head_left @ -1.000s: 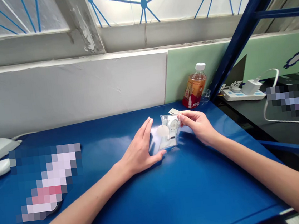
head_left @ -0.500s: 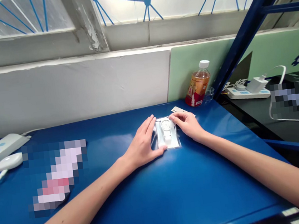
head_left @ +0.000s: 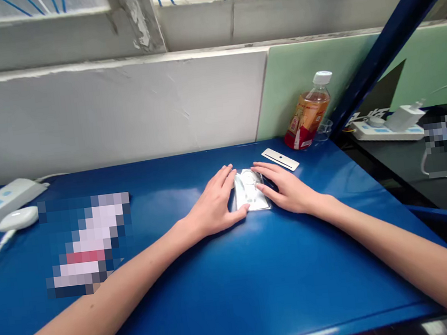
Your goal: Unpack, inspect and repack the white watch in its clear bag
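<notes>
A clear plastic bag (head_left: 256, 202) lies flat on the blue table (head_left: 237, 284), with a white wristwatch (head_left: 249, 177) showing faintly through glare inside it. My left hand (head_left: 214, 203) rests along the bag's left edge, fingers stretched out and thumb on its lower left part. On the opposite side, my right hand (head_left: 286, 187) lies with extended fingers over the bag's right edge and upper corner. Neither hand is closed around anything. Just behind my right hand is a small white card (head_left: 280, 159) with a dark slot.
A drink bottle (head_left: 308, 112) stands by the wall, beside a small clear cup (head_left: 323, 130). To the left are a white power strip (head_left: 7, 200), a white corded device (head_left: 18, 218) and a pixelated object (head_left: 94, 236). A blue metal post (head_left: 390, 35) rises at right.
My right hand has gone from pinching the bag's upper right corner to lying spread over its right side. The white card is now uncovered. The camera view has tilted down.
</notes>
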A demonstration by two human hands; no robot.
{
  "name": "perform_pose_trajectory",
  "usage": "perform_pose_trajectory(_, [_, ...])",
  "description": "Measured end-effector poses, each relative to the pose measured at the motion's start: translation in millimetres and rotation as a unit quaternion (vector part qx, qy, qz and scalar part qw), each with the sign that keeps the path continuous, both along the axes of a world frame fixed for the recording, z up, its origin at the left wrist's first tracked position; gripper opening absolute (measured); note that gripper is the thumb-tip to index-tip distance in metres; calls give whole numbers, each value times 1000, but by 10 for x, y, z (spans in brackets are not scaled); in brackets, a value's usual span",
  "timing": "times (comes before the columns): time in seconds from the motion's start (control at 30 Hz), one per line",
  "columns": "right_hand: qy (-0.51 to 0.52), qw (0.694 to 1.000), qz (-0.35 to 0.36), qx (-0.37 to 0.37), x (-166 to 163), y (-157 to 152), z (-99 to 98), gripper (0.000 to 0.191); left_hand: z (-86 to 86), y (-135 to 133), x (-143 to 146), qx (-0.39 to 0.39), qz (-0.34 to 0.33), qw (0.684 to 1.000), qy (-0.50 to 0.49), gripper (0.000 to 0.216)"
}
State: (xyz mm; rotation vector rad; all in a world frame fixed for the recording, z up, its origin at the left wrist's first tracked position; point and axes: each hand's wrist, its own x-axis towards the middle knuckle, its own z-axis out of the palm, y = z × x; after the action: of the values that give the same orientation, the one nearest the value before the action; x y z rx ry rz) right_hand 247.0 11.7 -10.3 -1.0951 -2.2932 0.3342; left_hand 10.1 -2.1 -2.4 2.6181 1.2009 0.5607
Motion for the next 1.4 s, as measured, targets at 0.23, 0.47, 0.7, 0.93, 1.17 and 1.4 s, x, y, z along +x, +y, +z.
perform_pose_trajectory(0.23, [-23,1000,-15,-6,-13,-20,-39,45,9,-27,7,-1,5,1000,11,77])
perform_pose_trajectory(0.47, [-41,999,-8,9,-6,-26,-48,46,23,-19,-15,-12,0,1000,11,74])
perform_pose_trajectory(0.7, [-5,999,-40,33,-3,-3,-9,39,34,-17,-38,-7,-15,1000,19,65])
perform_pose_trajectory(0.93, [4,993,-105,55,40,15,34,27,-16,22,-47,8,9,999,-35,39])
perform_pose_trajectory(1.17, [-1,1000,-15,27,63,24,0,41,37,59,-95,3,-8,1000,-21,61])
perform_pose_trajectory(1.4, [3,1000,-7,13,87,33,25,45,87,134,-178,2,-33,999,-16,55])
